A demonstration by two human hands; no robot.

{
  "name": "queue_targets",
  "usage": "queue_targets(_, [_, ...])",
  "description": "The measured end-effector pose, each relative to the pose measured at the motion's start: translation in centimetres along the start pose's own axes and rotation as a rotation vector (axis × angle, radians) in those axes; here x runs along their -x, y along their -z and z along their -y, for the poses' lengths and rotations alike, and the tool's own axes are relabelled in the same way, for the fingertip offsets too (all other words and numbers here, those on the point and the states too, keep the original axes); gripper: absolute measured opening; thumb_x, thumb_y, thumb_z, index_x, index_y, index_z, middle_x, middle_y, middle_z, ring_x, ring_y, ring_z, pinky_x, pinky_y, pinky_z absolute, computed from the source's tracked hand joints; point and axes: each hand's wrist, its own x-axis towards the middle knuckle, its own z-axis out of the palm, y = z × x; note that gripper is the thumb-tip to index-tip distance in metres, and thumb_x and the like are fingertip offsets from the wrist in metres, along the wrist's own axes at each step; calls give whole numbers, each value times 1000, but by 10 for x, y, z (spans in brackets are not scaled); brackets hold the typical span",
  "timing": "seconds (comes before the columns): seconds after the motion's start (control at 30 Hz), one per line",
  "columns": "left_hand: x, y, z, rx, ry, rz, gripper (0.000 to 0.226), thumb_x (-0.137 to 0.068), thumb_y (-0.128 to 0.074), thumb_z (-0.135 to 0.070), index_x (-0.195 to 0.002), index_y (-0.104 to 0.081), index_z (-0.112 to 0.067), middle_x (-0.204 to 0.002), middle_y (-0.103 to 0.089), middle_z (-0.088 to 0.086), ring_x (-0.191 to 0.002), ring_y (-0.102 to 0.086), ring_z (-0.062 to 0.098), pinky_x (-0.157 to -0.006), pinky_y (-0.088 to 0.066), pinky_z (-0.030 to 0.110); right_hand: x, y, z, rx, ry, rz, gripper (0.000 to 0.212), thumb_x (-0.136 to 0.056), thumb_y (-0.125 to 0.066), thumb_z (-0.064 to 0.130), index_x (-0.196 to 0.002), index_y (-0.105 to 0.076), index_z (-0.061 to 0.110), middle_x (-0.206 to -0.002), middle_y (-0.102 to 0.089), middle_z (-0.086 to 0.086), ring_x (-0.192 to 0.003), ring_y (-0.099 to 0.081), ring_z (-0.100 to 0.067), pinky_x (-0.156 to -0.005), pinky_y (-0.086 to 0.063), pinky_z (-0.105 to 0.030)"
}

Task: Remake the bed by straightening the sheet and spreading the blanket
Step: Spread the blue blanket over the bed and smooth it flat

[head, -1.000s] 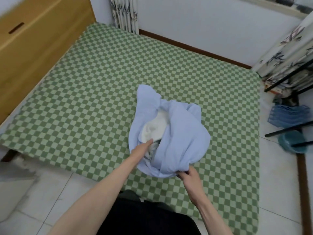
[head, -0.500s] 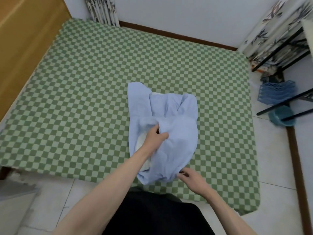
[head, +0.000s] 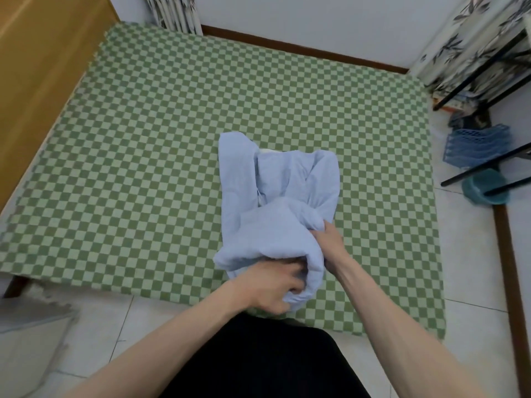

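Observation:
A pale blue blanket (head: 270,196) lies bunched in a heap near the front middle of the bed, with a sliver of white lining showing at its top. Under it the green checked sheet (head: 149,145) lies flat over the whole mattress. My left hand (head: 273,285) grips the heap's near bottom edge, fingers curled into the folds. My right hand (head: 327,239) clutches a fold on the heap's right side.
A wooden wardrobe (head: 37,67) stands along the bed's left side. A white wall and patterned curtains (head: 172,12) bound the far edge. At right stand a black metal rack (head: 488,67), a blue plastic basket (head: 477,145) and a teal basin (head: 485,188) on the tiled floor.
My left hand dropped from the heap's middle to its near bottom edge. My right hand moved up from the bottom edge to the right side. The blanket bunched tighter, hiding most of the white lining.

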Motion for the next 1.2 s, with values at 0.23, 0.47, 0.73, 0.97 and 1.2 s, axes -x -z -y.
queue_targets(0.23, [114,-29,73,843,1021,-20,34,-92,-64,-45,-126,-65,-38,-132,-65,-13,-114,-60,4,-104,-47,31,30,33,-33,-63,111,224,30,-81,-75,34,-110,-71,34,-113,-74,11,-105,-69,-10,-87,-53,-32])
queue_targets(0.47, [95,-29,102,1403,1305,-312,93,-81,-59,-78,-156,-36,-28,-160,-37,1,-149,-33,24,-114,-35,53,70,63,-52,-142,2,375,20,-78,-77,7,-90,-73,23,-106,-74,-6,-98,-69,-21,-81,-53,-33])
queue_targets(0.73, [15,-31,88,1529,1230,57,59,-81,-86,-32,-129,-65,-5,-115,-76,11,-110,-71,29,-102,-55,46,90,83,-66,-192,-99,350,46,-73,-79,8,-117,-70,14,-124,-70,-14,-114,-67,-30,-97,-52,-46])
queue_targets(0.97, [104,71,131,583,1178,-279,5,-84,-65,-34,-85,-68,-30,-89,-72,-9,-79,-66,13,-60,-47,30,85,85,-87,554,-112,314,26,-66,-77,53,-80,-58,44,-76,-64,22,-65,-58,-2,-64,-42,-25])
queue_targets(1.2, [171,87,110,640,1018,-652,18,-93,-61,-45,-108,-69,-49,-102,-71,-27,-89,-65,-8,-75,-49,28,57,35,-64,863,-30,543,49,-69,-58,85,-102,-60,50,-100,-68,18,-87,-64,-4,-80,-54,-31])
